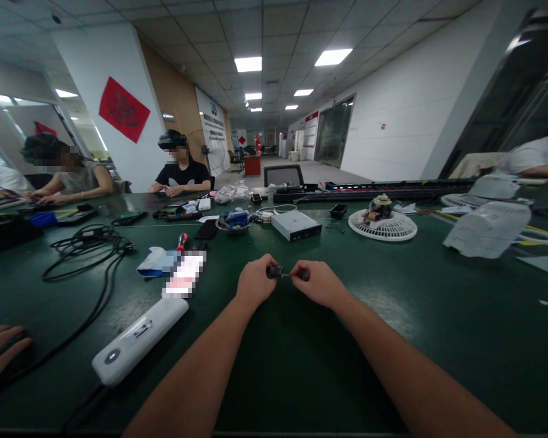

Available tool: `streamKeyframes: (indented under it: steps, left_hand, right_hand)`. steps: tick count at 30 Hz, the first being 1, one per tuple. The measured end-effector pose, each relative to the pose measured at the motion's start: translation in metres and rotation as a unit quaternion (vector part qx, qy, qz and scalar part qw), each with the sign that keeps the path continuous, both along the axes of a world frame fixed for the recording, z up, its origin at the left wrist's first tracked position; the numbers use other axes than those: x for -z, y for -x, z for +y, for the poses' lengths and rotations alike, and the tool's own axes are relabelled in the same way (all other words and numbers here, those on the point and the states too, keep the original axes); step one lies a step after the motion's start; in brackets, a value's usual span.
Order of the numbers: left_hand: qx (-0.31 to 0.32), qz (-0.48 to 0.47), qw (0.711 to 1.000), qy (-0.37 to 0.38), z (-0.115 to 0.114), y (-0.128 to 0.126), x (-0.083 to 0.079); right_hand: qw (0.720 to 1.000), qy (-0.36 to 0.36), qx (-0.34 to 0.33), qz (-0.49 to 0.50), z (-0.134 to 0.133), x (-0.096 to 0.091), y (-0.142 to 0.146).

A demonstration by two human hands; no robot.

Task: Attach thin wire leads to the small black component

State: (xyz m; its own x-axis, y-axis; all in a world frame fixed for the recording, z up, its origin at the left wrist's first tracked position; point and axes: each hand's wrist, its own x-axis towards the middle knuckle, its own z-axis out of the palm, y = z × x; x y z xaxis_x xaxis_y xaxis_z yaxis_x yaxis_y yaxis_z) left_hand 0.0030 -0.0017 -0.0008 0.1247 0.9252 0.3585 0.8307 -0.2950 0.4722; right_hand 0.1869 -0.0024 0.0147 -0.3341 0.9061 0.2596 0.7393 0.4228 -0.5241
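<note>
Head camera view: the person's left hand and right hand, both closed in a fingertip pinch, hold a small black part with a thin metal shaft between them above a dark green surface. A white oblong device lies to the left, and a silver metal box sits ahead, beside a white round fan guard.

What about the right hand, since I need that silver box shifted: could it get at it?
Probably yes. The right hand is holding a small dark part with the left hand, but only green tabletop lies between it and the silver box. It would likely need to let go first.
</note>
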Motion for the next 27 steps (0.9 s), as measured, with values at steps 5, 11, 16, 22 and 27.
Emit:
streamKeyframes:
  steps: [5,11,16,22,27]
  left_hand:
    - [-0.005,0.005,1.000,-0.004,-0.0024,-0.0027,-0.0046]
    - [-0.003,0.021,1.000,-0.008,-0.0011,-0.0040,-0.0028]
    - [-0.028,0.017,0.999,-0.010,0.0020,-0.0013,0.0013]
    - [-0.059,-0.004,0.998,-0.001,0.0014,0.0012,0.0010]
    - [-0.032,-0.023,0.999,0.004,0.0014,0.0004,0.0017]
  right_hand:
    - [0.999,0.007,0.048,0.004,-0.0001,0.0004,0.0019]
    - [0.998,0.030,0.052,-0.034,0.0015,0.0041,0.0026]
    - [0.994,0.055,0.080,-0.045,0.0027,0.0056,-0.0001]
    - [0.993,0.098,0.022,-0.060,0.0021,0.0082,0.0032]
    - [0.991,0.056,0.070,0.096,0.0073,0.0094,0.0026]
